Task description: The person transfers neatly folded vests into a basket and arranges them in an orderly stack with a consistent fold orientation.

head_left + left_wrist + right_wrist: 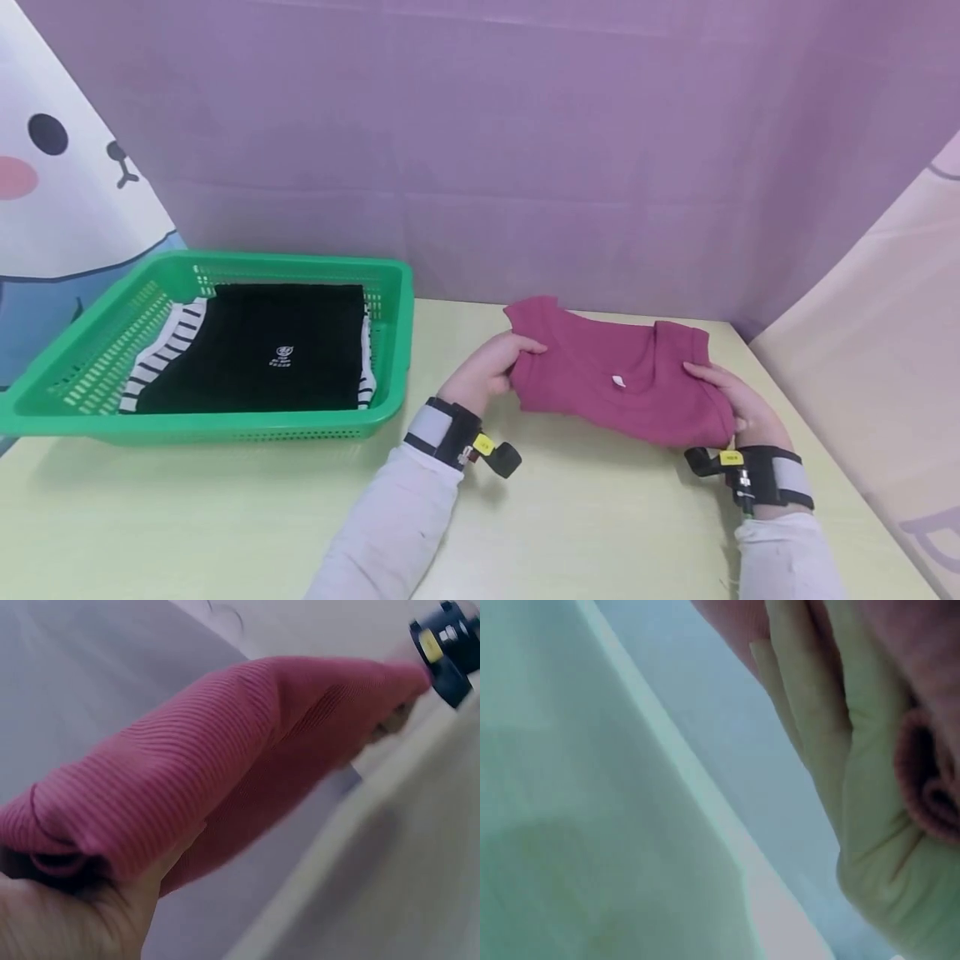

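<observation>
A folded dark pink ribbed top (pixel 600 375) is held up above the right part of the table, its neckline and a small white label facing the head camera. My left hand (pixel 498 358) grips its left end. At its right end my right hand (pixel 735 400) holds the cloth. The left wrist view shows the ribbed top (pixel 180 765) stretching as a thick folded layer between the two hands. In the right wrist view, the right hand's fingers (pixel 810 697) lie along the cloth, with a rolled edge beside the palm.
On the left of the pale table (pixel 225 517) stands a green plastic basket (pixel 408 333). In it lie a black garment (pixel 247 367) with a white print and black-and-white striped cloth (pixel 168 346). A purple curtain (pixel 525 167) hangs behind the table, and a pale one (pixel 885 333) hangs at the right.
</observation>
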Motion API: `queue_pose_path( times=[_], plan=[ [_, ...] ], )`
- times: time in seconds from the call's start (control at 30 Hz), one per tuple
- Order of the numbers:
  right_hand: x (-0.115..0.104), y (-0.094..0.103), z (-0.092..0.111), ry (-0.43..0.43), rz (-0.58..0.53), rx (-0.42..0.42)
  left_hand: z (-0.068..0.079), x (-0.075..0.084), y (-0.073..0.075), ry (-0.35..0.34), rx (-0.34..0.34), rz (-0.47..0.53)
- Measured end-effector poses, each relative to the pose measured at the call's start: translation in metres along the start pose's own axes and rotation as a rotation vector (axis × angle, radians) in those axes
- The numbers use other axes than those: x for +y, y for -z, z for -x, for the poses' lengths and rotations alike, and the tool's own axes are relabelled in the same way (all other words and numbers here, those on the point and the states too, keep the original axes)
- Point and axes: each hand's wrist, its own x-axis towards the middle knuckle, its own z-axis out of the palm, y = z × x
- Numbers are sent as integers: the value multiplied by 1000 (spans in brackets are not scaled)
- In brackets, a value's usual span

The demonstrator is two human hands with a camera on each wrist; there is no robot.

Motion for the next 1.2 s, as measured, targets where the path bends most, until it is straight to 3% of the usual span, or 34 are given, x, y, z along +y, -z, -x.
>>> queue_pose_path(
  times=[0.13,0.23,0.47,0.7,0.97,1.2],
  plan=[
    [-4,-3,1,-1,-104,-109,11,11,-9,-61,-51,14],
    [-7,-7,2,16,-117,-160,19,17,-13,-92,-57,28],
    [-16,-25,-1,55,-88,-176,36,29,-14,-119,-54,62],
    [-25,-43,-2,103,-245,-170,50,35,-11,-164,-82,85],
    [-25,-56,0,97,-216,-244,69,39,-8,-198,-110,52],
    [-24,-69,0,152,-188,-306,85,43,4,-165,-111,25]
  ],
)
